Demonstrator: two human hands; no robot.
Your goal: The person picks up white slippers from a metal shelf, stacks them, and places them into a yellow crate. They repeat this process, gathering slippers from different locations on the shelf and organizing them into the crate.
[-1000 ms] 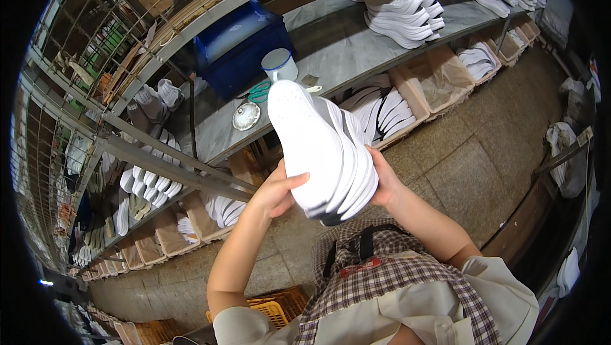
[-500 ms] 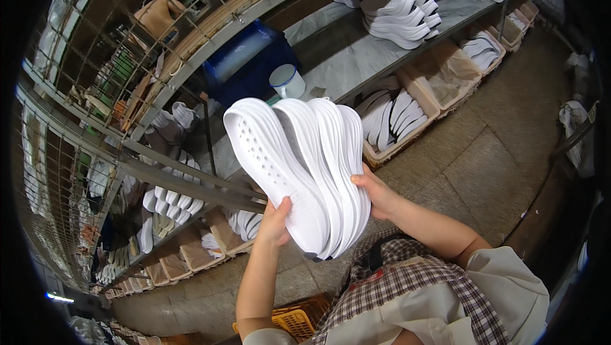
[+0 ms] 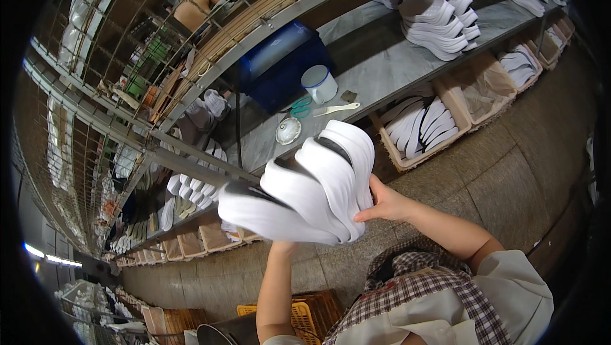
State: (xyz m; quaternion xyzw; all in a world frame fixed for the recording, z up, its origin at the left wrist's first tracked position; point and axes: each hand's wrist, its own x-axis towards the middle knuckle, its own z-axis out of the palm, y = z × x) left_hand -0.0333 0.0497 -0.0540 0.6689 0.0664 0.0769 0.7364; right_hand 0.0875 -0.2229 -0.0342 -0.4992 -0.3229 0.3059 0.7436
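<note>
Several white shoe soles (image 3: 334,186) with wavy sides are fanned out in front of me, held between both hands. Dark grey shows in the gaps between them, and the leftmost sole is smeared by motion. My right hand (image 3: 388,204) grips the right side of the stack, thumb across the near edge and fingers behind. Below the left end, my left hand (image 3: 283,247) supports the soles; its fingers are hidden under them. On the bench just beyond lie a lidded white mug (image 3: 320,85), teal-handled scissors (image 3: 300,107), a white-handled tool (image 3: 337,109) and a round lid (image 3: 288,130).
A grey bench (image 3: 369,65) carries a blue bin (image 3: 267,81) and stacked soles (image 3: 439,30). Baskets of soles (image 3: 423,125) line its lower edge. Metal mesh (image 3: 63,173) rises at left, a person (image 3: 194,11) behind it. A yellow crate (image 3: 304,321) sits near my left forearm.
The soles have tipped over and spread into a wider fan, their left end swinging up and left. My left hand has gone beneath them. The view has shifted, uncovering the scissors and lid.
</note>
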